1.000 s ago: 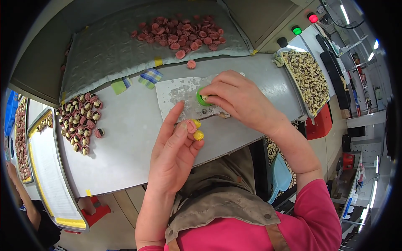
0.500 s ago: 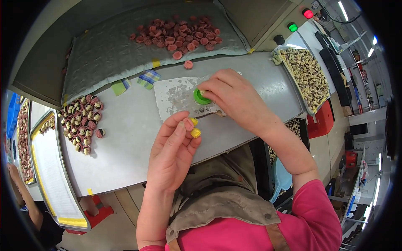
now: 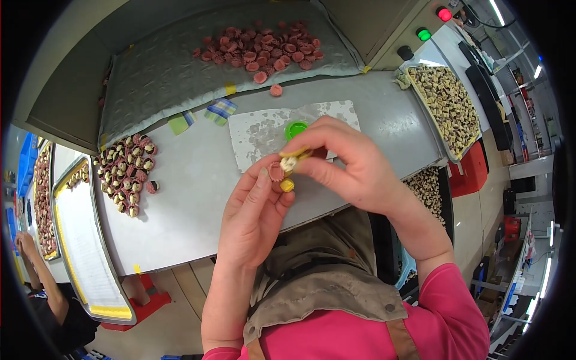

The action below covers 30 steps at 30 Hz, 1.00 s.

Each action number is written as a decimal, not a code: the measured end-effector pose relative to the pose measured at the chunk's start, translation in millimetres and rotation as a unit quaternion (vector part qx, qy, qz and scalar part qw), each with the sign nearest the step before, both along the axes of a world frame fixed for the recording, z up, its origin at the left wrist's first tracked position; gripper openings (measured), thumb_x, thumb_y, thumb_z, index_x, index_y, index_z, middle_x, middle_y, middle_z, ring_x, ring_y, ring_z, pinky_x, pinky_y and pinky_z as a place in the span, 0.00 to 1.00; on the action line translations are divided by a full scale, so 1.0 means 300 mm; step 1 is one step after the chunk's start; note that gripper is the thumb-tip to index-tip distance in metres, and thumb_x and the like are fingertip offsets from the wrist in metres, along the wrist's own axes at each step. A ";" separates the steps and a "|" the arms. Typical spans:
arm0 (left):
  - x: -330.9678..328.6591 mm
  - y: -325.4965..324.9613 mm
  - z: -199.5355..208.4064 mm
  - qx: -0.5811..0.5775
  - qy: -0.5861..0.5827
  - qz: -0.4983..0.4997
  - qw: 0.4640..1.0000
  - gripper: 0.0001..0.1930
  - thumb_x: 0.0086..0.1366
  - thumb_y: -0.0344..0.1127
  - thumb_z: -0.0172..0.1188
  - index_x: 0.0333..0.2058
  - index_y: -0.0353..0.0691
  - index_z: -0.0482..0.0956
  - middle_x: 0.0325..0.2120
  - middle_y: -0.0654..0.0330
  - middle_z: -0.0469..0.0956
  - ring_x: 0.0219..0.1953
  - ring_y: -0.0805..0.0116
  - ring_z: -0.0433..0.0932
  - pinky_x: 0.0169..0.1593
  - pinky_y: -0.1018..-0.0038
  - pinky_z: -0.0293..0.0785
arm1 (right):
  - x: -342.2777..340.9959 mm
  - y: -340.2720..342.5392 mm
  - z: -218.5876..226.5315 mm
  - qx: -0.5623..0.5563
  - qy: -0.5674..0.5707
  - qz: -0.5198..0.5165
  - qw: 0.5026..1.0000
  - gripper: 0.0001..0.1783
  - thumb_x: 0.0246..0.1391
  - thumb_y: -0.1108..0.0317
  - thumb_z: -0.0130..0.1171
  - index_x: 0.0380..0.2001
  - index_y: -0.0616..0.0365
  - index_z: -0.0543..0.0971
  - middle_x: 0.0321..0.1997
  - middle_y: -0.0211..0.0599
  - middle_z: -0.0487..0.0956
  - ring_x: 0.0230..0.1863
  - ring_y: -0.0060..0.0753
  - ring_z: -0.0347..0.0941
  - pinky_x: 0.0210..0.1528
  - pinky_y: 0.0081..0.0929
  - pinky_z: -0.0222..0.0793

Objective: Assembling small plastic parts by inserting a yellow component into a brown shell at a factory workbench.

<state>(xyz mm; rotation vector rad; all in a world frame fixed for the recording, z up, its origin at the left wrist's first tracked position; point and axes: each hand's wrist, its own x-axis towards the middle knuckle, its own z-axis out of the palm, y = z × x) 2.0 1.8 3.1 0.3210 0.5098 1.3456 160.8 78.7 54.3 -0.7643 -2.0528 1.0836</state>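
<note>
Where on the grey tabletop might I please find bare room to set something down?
The widest bare patch of grey tabletop lies between the pile of filled pink fluted cups and the left hand; another lies between the speckled white rectangular board and the tray of cream and brown chunks. The board's near edge is crowded: the right hand meets the left there.

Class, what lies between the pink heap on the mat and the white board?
In the head view: the front edge of the mat, then one loose pink cup on the table.
</note>
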 end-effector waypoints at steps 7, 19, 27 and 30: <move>0.002 0.000 -0.015 0.003 0.010 0.004 1.000 0.17 0.66 0.38 0.48 0.50 0.36 0.66 0.43 0.62 0.71 0.43 0.75 0.69 0.49 0.76 0.66 | -0.026 -0.010 -0.026 0.209 -0.021 0.041 0.977 0.13 0.43 0.77 0.61 0.36 0.59 0.75 0.32 0.35 0.73 0.34 0.34 0.70 0.35 0.26 0.69; 0.031 -0.006 -0.006 0.028 0.041 0.064 0.997 0.13 0.66 0.34 0.49 0.48 0.37 0.69 0.44 0.61 0.71 0.46 0.71 0.69 0.53 0.71 0.64 | -0.054 -0.082 -0.098 0.202 0.017 -0.089 0.975 0.12 0.46 0.77 0.60 0.36 0.59 0.74 0.34 0.36 0.73 0.34 0.33 0.70 0.35 0.25 0.68; 0.032 -0.004 -0.008 0.019 0.042 0.052 0.998 0.13 0.65 0.31 0.49 0.48 0.37 0.69 0.44 0.60 0.71 0.46 0.71 0.69 0.54 0.71 0.64 | -0.022 -0.055 -0.064 0.074 0.021 -0.027 0.997 0.10 0.49 0.75 0.57 0.37 0.59 0.74 0.34 0.37 0.73 0.35 0.32 0.71 0.38 0.24 0.68; 0.063 -0.017 -0.013 0.043 0.128 0.102 0.986 0.13 0.65 0.30 0.49 0.48 0.35 0.69 0.45 0.59 0.71 0.46 0.72 0.69 0.53 0.73 0.65 | -0.017 -0.061 -0.061 0.093 0.018 -0.026 0.995 0.10 0.49 0.75 0.58 0.37 0.60 0.74 0.34 0.38 0.73 0.35 0.32 0.71 0.38 0.24 0.68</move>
